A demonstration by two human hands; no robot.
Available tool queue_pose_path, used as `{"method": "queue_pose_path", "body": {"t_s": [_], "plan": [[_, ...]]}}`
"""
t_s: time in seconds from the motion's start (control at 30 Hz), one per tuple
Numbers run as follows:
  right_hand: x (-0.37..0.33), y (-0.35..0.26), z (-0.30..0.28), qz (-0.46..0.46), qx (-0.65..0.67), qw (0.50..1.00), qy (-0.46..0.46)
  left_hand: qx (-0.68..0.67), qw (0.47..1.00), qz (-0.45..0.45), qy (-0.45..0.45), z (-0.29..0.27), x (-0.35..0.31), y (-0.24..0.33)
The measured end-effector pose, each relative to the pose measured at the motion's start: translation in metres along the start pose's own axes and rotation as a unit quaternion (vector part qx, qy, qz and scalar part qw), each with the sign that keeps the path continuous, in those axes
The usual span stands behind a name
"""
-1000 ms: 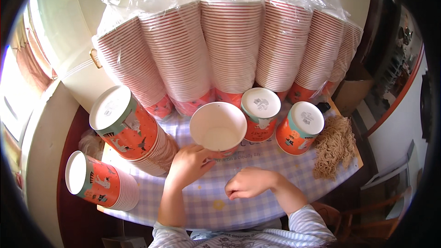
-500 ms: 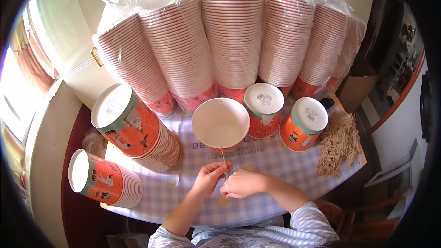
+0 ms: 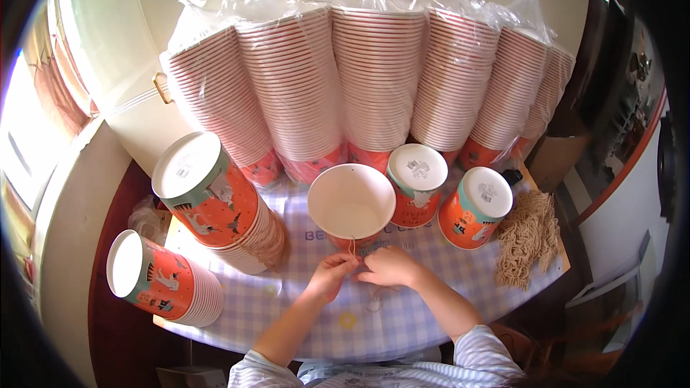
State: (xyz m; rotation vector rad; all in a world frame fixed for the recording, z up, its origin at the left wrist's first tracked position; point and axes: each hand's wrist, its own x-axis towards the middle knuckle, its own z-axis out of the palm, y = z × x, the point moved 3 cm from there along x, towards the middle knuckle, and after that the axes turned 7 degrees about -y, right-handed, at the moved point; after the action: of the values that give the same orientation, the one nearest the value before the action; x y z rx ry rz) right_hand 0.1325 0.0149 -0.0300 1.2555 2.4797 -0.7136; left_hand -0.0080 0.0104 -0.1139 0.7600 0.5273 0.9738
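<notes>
An open white-lined paper cup [image 3: 352, 205] with an orange outside stands in the middle of the table, tilted toward me. A thin tan string [image 3: 352, 246] hangs from its near rim. My left hand [image 3: 332, 274] and my right hand [image 3: 389, 267] meet just below the cup, fingertips pinched together on the string. Two upturned orange and teal paper cups [image 3: 417, 183] [image 3: 476, 207] stand to the right of it.
Tall stacks of paper cups in clear plastic [image 3: 374, 79] line the back. Two leaning cup stacks [image 3: 212, 205] [image 3: 162, 280] are on the left. A bundle of tan strings [image 3: 528, 237] lies at the right on the checked tablecloth [image 3: 402, 323]. A cream wall is on the left.
My left hand let go of the open cup and came down to meet my right hand. Both hands moved up to the cup's near rim and now pinch the string.
</notes>
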Motion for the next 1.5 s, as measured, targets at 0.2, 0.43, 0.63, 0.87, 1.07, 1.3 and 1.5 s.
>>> {"method": "queue_pose_path", "body": {"t_s": [0.2, 0.43, 0.63, 0.87, 1.07, 1.3, 1.5], "plan": [[0.011, 0.006, 0.045, -0.112, 0.320, 0.908, 0.245, 0.011, 1.000, 0.023, 0.013, 0.000, -0.009, 0.002], [0.010, 0.000, 0.069, -0.115, 0.489, 0.810, 0.302, 0.016, 0.999, -0.024, 0.034, -0.002, -0.007, 0.001], [0.015, -0.006, 0.074, -0.164, 0.389, 0.830, 0.363, 0.017, 1.000, 0.013, 0.012, 0.005, -0.009, 0.000], [0.015, -0.008, 0.078, -0.119, 0.416, 0.832, 0.348, 0.031, 0.999, -0.006, 0.037, 0.004, -0.011, 0.001], [0.013, -0.007, 0.076, -0.111, 0.354, 0.851, 0.373, 0.059, 0.997, -0.008, 0.038, 0.007, -0.012, 0.006], [0.012, -0.010, 0.072, -0.125, 0.307, 0.852, 0.405, 0.056, 0.997, 0.004, 0.057, 0.007, -0.012, 0.005], [0.009, -0.008, 0.069, -0.122, 0.292, 0.865, 0.388, 0.010, 0.997, -0.009, 0.080, 0.013, -0.008, 0.010]]}}
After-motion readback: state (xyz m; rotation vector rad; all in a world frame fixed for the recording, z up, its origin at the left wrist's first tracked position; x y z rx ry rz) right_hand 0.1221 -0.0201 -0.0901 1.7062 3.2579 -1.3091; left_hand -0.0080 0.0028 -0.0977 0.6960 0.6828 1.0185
